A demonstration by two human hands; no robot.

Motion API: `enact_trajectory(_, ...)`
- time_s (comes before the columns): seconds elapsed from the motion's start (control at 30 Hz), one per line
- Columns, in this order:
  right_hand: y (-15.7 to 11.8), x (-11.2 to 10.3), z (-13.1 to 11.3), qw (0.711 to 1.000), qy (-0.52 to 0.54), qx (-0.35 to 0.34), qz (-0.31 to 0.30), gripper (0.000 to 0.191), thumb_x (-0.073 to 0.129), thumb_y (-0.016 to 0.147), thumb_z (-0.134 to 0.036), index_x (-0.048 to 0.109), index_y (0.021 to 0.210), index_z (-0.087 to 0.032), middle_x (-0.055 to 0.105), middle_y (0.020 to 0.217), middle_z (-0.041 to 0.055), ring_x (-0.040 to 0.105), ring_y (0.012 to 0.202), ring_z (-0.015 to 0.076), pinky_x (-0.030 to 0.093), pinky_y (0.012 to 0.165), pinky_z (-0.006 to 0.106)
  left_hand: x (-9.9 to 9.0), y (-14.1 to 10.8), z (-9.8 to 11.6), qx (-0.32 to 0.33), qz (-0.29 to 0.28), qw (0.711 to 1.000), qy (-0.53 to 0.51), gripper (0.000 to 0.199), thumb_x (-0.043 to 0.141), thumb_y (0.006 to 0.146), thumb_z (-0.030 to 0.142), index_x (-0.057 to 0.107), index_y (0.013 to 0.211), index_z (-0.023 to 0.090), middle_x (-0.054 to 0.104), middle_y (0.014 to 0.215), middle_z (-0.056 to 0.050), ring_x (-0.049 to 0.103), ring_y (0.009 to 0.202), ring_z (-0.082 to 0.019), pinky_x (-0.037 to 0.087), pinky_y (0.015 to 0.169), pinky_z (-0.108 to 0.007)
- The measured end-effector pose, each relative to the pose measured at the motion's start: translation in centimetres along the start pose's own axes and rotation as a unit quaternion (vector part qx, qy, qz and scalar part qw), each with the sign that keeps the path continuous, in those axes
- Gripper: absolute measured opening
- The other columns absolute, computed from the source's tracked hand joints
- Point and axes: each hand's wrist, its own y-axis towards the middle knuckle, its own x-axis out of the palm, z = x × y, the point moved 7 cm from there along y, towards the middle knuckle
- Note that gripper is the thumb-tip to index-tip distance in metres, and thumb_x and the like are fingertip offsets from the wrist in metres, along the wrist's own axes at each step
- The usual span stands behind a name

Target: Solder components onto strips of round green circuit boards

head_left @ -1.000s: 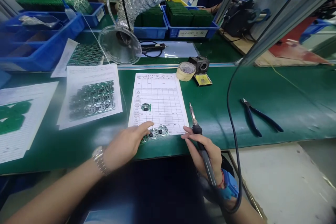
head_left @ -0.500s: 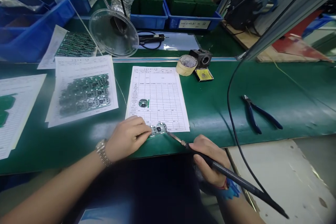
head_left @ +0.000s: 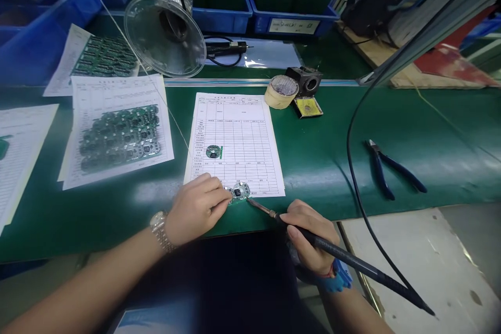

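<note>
Between its thumb and fingers my left hand pinches one end of a small circuit board, which lies at the lower edge of a printed form. The fingers cover the board's left part. My right hand grips a black soldering iron like a pen. Its tip is at the right edge of the board; whether they touch I cannot tell. A separate round circuit board rests on the form above my left hand.
Blue-handled cutters lie at the right. A tape roll and a soldering iron stand sit behind the form. A clear fume hood hangs above. Panels of boards lie on paper at the left. Blue bins stand behind.
My left hand has shifted slightly right along the board, covering more of it. The iron's tip stays at the board's right edge. The whole view has shifted a little.
</note>
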Motion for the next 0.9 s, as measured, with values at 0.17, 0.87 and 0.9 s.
enact_trajectory(0.17, 0.1, 0.1, -0.2, 1.0, -0.001, -0.003, -0.009, 0.031, 0.051, 0.07, -0.004, 0.064, 0.094, -0.016, 0.053, 0.06, 0.0031, 0.048, 0.056, 0.0163, 0.04, 0.051, 0.033, 0.2, 0.2, 0.2, 0.01, -0.001, 1.0, 0.016, 0.017, 0.05, 0.083, 0.016, 0.066, 0.077, 0.015, 0.058, 0.066, -0.003, 0.049, 0.064, -0.013, 0.042, 0.057, -0.025)
enact_trajectory(0.87, 0.0, -0.1, 0.1, 1.0, 0.007, 0.01, -0.003, 0.026, 0.052, 0.071, -0.008, 0.065, 0.091, -0.018, 0.053, 0.062, 0.0031, 0.049, 0.056, 0.0166, 0.04, 0.053, 0.034, 0.5, 0.3, 0.6, 0.03, -0.039, 0.999, -0.017, 0.02, 0.043, 0.086, 0.012, 0.062, 0.091, 0.012, 0.06, 0.074, -0.006, 0.054, 0.072, -0.015, 0.048, 0.063, -0.027)
enact_trajectory(0.9, -0.2, -0.3, 0.3, 1.0, 0.011, 0.015, 0.011, 0.024, 0.052, 0.072, -0.01, 0.065, 0.09, -0.018, 0.053, 0.061, 0.003, 0.049, 0.056, 0.0165, 0.04, 0.052, 0.034, 0.1, 0.2, 0.6, 0.028, -0.035, 0.998, -0.038, 0.021, 0.042, 0.086, 0.01, 0.061, 0.096, 0.011, 0.06, 0.078, -0.007, 0.055, 0.074, -0.014, 0.049, 0.065, -0.026)
